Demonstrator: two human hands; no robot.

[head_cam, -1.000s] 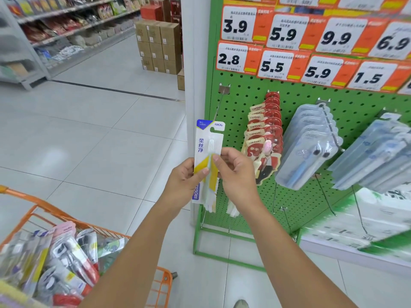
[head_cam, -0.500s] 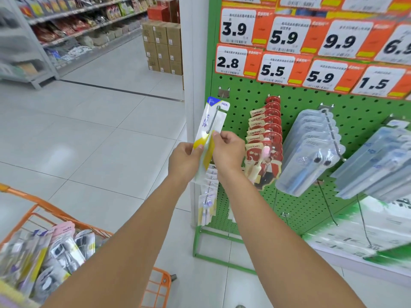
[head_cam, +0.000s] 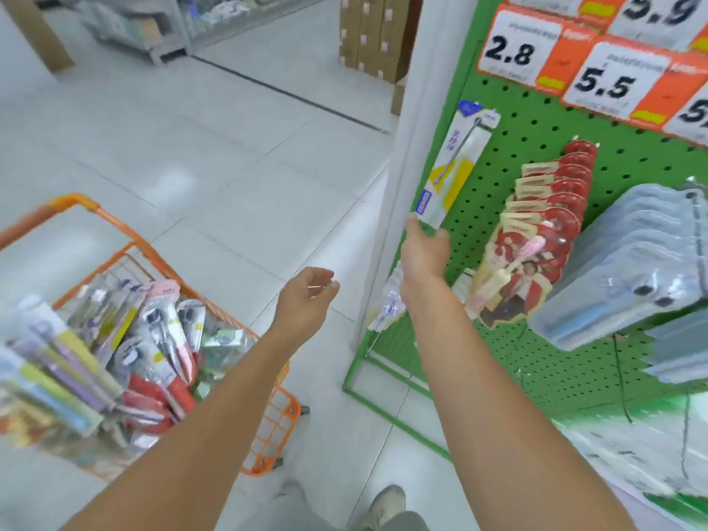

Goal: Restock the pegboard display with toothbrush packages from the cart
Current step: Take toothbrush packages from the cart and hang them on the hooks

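Note:
A white, blue and yellow toothbrush package (head_cam: 456, 162) hangs on the leftmost metal hook of the green pegboard (head_cam: 494, 109). My right hand (head_cam: 425, 251) pinches its bottom end from below. My left hand (head_cam: 306, 297) hovers apart over the floor, between the pegboard and the orange cart (head_cam: 268, 415), its fingers loosely curled and holding nothing. The cart at the lower left is piled with several toothbrush packages (head_cam: 115, 346).
Red toothbrush packs (head_cam: 544, 208) and clear blue packs (head_cam: 632, 262) hang on hooks to the right. Orange price tags (head_cam: 536, 51) line the board's top. A white pillar (head_cam: 413, 109) borders the board's left. Cardboard boxes (head_cam: 367, 32) stand behind. My shoe (head_cam: 383, 503) is below.
The package has gone up onto the hook. My left hand let go of it and dropped back toward the cart. My view swung left and down, bringing the cart closer.

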